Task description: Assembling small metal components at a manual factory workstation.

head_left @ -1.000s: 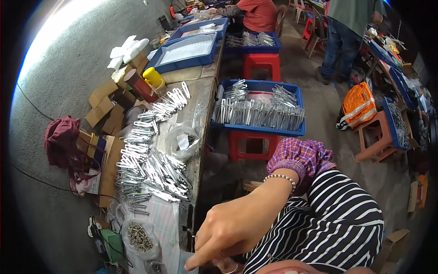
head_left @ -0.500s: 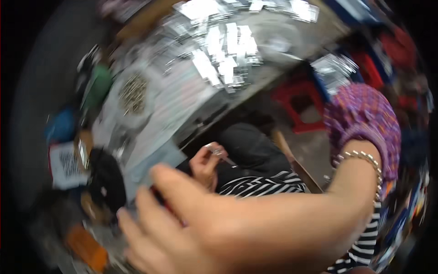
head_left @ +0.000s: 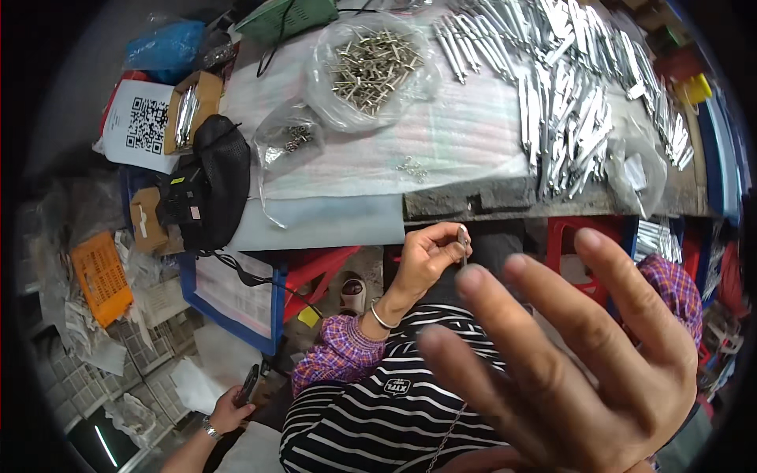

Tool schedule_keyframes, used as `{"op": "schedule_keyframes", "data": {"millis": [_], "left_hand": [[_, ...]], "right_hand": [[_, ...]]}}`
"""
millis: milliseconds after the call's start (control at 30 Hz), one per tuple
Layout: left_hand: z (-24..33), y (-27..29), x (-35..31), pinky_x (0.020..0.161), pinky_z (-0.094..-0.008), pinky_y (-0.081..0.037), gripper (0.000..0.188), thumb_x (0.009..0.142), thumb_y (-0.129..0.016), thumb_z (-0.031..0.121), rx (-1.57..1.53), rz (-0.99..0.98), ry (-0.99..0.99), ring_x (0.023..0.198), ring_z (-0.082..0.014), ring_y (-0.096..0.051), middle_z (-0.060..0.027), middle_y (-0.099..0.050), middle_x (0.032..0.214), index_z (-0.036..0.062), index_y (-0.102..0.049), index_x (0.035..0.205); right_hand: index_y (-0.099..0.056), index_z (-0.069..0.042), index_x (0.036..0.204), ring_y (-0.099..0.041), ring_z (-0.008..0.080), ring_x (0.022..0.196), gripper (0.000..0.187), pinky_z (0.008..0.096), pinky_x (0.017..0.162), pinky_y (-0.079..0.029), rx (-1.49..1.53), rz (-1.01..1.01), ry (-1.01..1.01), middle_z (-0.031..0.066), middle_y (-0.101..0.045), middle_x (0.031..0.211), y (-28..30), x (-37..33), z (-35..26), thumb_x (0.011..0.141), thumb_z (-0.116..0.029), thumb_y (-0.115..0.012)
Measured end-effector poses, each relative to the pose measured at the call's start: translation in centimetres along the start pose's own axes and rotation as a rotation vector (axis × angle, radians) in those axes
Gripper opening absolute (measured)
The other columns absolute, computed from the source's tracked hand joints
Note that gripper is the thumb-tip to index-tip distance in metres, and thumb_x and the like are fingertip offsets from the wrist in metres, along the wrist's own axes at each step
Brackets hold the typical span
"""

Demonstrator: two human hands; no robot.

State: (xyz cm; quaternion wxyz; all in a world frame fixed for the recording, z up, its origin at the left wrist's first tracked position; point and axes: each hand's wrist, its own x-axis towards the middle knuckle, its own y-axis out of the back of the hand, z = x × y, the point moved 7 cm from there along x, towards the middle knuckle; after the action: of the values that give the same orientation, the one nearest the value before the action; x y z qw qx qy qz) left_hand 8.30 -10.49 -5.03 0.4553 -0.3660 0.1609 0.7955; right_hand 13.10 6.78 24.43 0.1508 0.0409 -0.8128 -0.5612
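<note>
Worker's two hands at the near edge of the tabletop (head_left: 674, 193), seen from above. The left hand (head_left: 426, 256), at the centre of the frame, has thumb and finger closed on a slim metal piece (head_left: 463, 239), whose long axis runs nearly up and down the frame. The right hand (head_left: 576, 370), at lower right, is raised close to the camera with its digits spread apart; no object shows in it. The governing relation is that the metal piece lies up and to the left of the right hand, just beyond its fingertips in the view, while the left hand alone grips it. Above, on the tabletop, are a clear bag (head_left: 335, 118) of small metal pins (head_left: 374, 75) at upper centre and a pile of silvery strips (head_left: 564, 126) at upper right.

Hard to make out: the lower end of the metal piece meets the outline of a right fingertip, so contact or mere overlap cannot be told. The right hand is blurred, its palm is turned from view, and it covers part of the striped shirt (head_left: 355, 418). The tiny bits (head_left: 412, 168) on the white sheet (head_left: 473, 150) are too small to identify; the strip pile is cut off by the upper edge.
</note>
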Motion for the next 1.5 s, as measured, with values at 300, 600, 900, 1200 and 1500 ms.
{"op": "schedule_keyframes", "data": {"millis": [300,600,900,1200,1500], "left_hand": [[7.6,-6.7,7.1,0.072,-0.0212,-0.047,0.012,0.084,-0.059,0.0,-0.38,-0.235,-0.539,0.08,-0.0087,-0.057,-0.004,-0.06,0.086,-0.0038,-0.059,0.095],[6.6,-6.2,6.7,0.073,-0.0213,-0.048,0.018,0.084,-0.058,-0.003,-0.426,-0.204,-0.48,0.08,-0.0103,-0.058,-0.005,-0.061,0.087,-0.0061,-0.06,0.101],[5.8,-5.2,6.7,0.072,-0.0225,-0.049,0.016,0.082,-0.059,-0.005,-0.439,-0.191,-0.498,0.082,-0.0106,-0.059,-0.0056,-0.061,0.088,-0.0044,-0.06,0.098],[6.9,-5.6,6.6,0.069,-0.0209,-0.048,0.014,0.079,-0.061,-0.004,-0.337,-0.152,-0.629,0.076,-0.0059,-0.056,-0.0012,-0.062,0.082,-0.0034,-0.062,0.093],[7.4,-6.3,5.9,0.065,-0.0205,-0.046,0.009,0.079,-0.06,-0.003,-0.271,-0.074,-0.691,0.072,-0.0054,-0.054,-0.0004,-0.06,0.078,-0.003,-0.061,0.088]], "right_hand": [[-0.065,-0.003,0.095,-0.065,0.0252,0.069,0.021,0.0348,0.059,-0.053,0.052,-0.081,-0.151,0.0127,-0.064,0.081,-4.7,3.4,10.5,0.074,-0.007,-0.065],[-0.062,-0.005,0.11,-0.062,0.0279,0.075,0.033,0.037,0.066,-0.05,-0.149,0.242,-0.212,0.0121,-0.059,0.095,-16.5,12.4,21.2,0.076,-0.004,-0.062],[-0.062,-0.005,0.097,-0.059,0.0319,0.075,0.025,0.0388,0.064,-0.049,-0.072,0.264,-0.168,0.0123,-0.056,0.089,-19.8,13.9,19.8,0.072,-0.002,-0.06],[-0.063,-0.005,0.094,-0.061,0.0324,0.075,0.02,0.0379,0.063,-0.048,0.018,0.32,-0.133,0.0122,-0.062,0.091,-17.4,12.4,20.2,0.075,-0.001,-0.059],[-0.062,-0.002,0.095,-0.062,0.026,0.071,0.02,0.0339,0.063,-0.047,0.213,0.317,-0.192,0.0124,-0.063,0.088,-15.3,10.4,20.0,0.076,0.002,-0.06]]}}
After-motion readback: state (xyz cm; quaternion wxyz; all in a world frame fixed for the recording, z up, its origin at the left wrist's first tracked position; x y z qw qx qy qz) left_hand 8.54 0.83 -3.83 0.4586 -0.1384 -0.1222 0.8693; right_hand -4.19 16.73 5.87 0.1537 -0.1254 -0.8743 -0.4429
